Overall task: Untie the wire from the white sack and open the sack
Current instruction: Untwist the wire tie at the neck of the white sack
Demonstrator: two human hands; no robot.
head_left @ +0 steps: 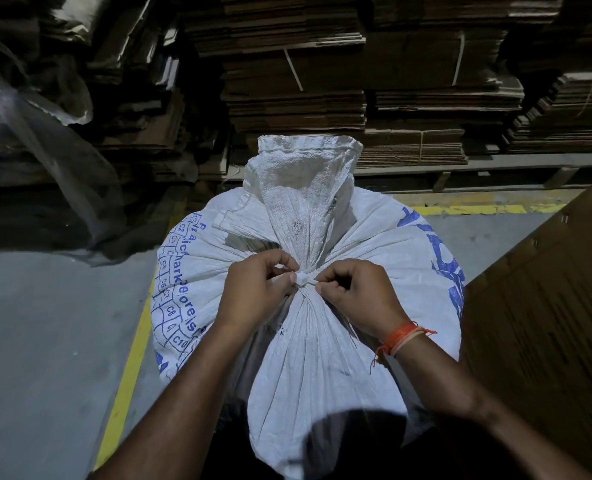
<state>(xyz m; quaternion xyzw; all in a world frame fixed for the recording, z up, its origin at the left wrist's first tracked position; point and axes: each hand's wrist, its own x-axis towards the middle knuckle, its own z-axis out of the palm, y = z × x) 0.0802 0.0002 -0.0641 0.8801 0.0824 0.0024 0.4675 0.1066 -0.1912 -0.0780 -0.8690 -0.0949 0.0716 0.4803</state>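
White sack (308,341) is stood upright at frame centre, neck gathered; wire (302,278) is pinched from 9 o'clock by left hand (258,289), from 3 o'clock by right hand (355,289); twist should be unwound gently, neck kept steadied; wire ends cannot be resolved.

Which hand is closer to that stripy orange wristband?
Right. The orange wristband sits on the wrist of the right hand. The left hand is across the sack's tied neck, farther away.
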